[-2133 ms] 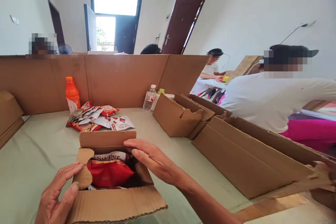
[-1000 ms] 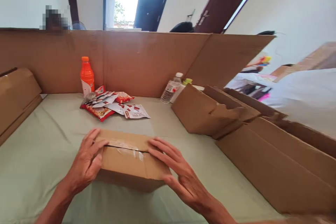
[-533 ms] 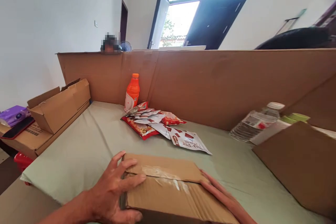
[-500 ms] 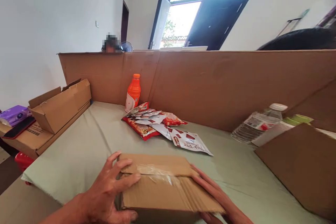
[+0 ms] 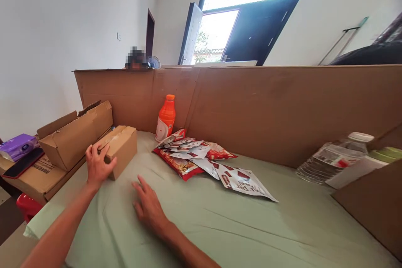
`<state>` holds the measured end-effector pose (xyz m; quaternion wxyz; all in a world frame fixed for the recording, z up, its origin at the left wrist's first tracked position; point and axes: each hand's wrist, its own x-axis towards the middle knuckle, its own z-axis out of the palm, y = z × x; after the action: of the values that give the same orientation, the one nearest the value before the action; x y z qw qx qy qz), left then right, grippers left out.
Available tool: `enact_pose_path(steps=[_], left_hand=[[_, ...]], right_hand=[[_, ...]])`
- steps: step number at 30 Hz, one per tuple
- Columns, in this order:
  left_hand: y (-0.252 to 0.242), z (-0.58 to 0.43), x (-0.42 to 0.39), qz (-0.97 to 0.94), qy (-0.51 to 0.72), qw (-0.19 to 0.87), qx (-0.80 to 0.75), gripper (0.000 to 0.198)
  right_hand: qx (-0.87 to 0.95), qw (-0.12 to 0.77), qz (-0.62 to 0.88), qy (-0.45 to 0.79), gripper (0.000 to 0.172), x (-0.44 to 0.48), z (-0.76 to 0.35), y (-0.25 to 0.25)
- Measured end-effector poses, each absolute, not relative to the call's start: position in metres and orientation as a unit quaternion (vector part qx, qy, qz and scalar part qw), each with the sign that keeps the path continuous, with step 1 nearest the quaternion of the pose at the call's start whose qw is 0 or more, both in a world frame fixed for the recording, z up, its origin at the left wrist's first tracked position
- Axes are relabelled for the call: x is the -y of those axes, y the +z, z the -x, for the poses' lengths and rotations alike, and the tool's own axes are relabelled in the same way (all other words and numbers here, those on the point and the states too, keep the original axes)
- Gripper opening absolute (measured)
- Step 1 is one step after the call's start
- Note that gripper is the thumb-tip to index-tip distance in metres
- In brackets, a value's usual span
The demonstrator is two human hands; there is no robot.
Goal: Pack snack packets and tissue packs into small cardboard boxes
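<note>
A small closed cardboard box [image 5: 122, 144] sits at the far left of the green-covered table [image 5: 220, 217], pushed up against a larger open box [image 5: 75, 136]. My left hand [image 5: 98, 165] rests on the small box's near corner, fingers curled over its top edge. My right hand [image 5: 147, 205] lies flat on the cloth just right of it, fingers stretched out, holding nothing.
A pile of snack packets [image 5: 204, 161] lies mid-table beside an orange bottle [image 5: 166, 118]. A clear water bottle [image 5: 333, 161] lies at right next to a brown box corner [image 5: 370, 205]. A cardboard wall [image 5: 266, 104] rings the back. A purple pack [image 5: 17, 145] sits far left.
The box was open with packets inside, then its flaps were shut. I slid it from in front of me to the far left; my right hand let go.
</note>
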<state>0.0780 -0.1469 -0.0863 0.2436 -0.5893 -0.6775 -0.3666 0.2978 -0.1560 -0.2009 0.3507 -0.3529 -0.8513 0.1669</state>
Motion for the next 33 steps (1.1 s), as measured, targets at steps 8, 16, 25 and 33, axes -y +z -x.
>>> enact_pose_path(steps=[8,16,25,33], left_hand=[[-0.079,-0.06,0.014,0.515,-0.312,0.208,0.771,0.045],[-0.072,-0.053,-0.017,0.503,-0.264,0.197,0.799,0.055],[-0.094,-0.094,0.056,0.608,-0.232,0.146,0.745,0.079],[-0.163,-0.119,0.122,0.748,-0.126,0.084,0.647,0.066]], right_hand=[[0.866,0.31,0.357,0.166,0.034,0.171,-0.311,-0.201],[0.854,0.31,0.351,0.227,0.034,0.175,-0.314,-0.186],[0.844,0.308,0.366,0.244,0.023,0.167,-0.305,-0.165],[0.862,0.285,0.377,0.182,0.021,0.152,-0.301,-0.145]])
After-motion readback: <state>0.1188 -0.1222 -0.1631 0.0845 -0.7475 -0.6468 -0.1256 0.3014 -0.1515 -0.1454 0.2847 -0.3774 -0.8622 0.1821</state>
